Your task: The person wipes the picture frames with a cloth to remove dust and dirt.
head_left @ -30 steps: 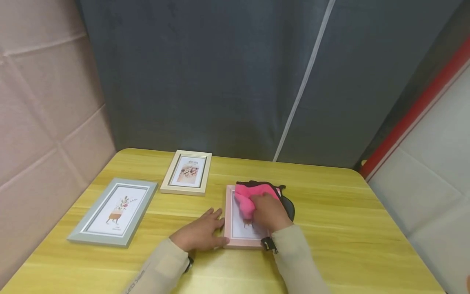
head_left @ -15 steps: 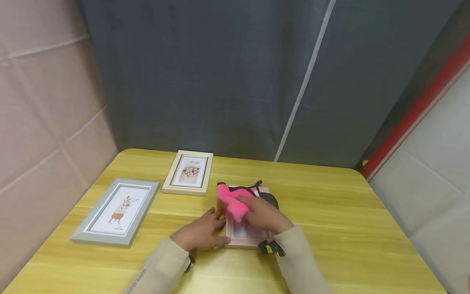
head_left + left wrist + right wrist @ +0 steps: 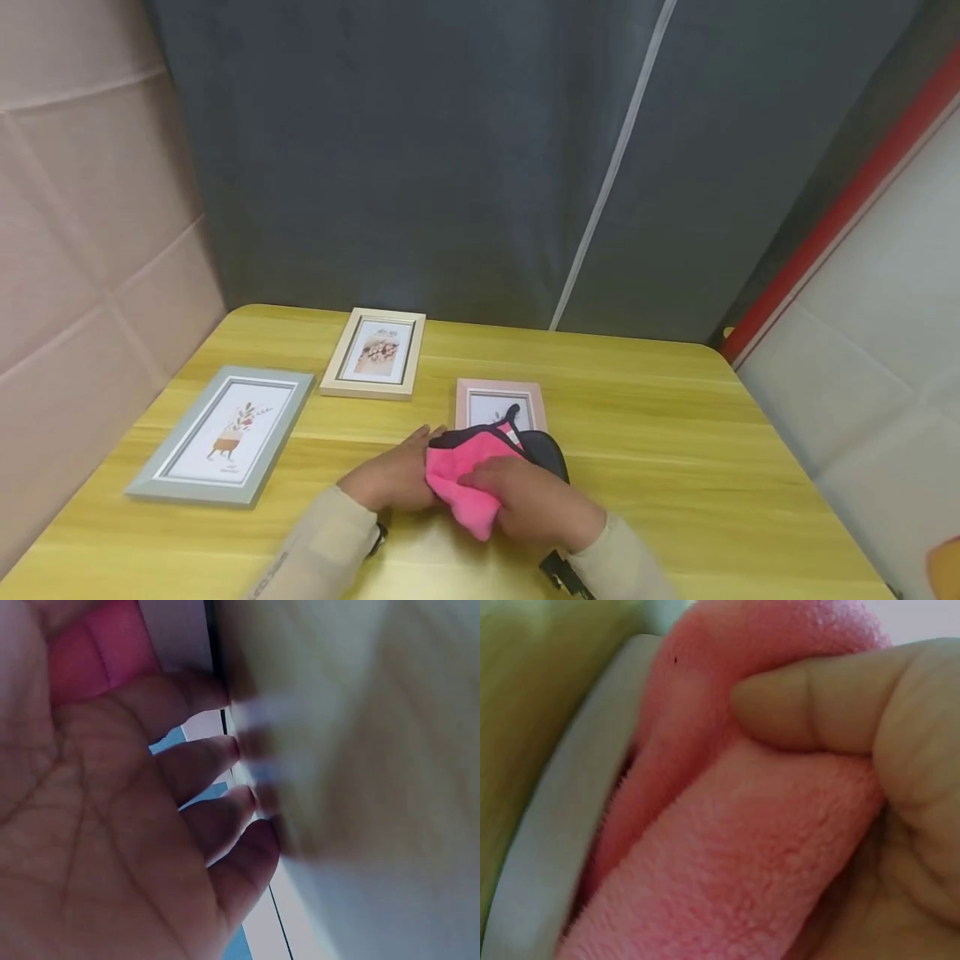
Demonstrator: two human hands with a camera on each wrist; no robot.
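A pink-rimmed picture frame [image 3: 498, 387] lies on the yellow table, its lower part covered by a fluffy pink cloth [image 3: 459, 468] with black edging. My right hand [image 3: 536, 504] grips that cloth over the frame's near end; the right wrist view shows the thumb [image 3: 802, 705] pressing into a fold, close to the frame's pale edge [image 3: 559, 802]. At the frame's left side rests my left hand [image 3: 393, 477], partly overlapped by the cloth. In the left wrist view its fingers [image 3: 199, 769] are loosely bent, fingertips down at the tabletop.
A grey-green picture frame [image 3: 277, 446] with a plant print lies at the left of the table [image 3: 660, 475]. Behind it is a smaller cream frame [image 3: 367, 388]. A dark curtain [image 3: 412, 158] hangs at the back, with pale panels at both sides.
My right hand has dragged the cloth from the frame's top right across to its left, then down to the near end, uncovering the top. The left hand stays beside the frame.
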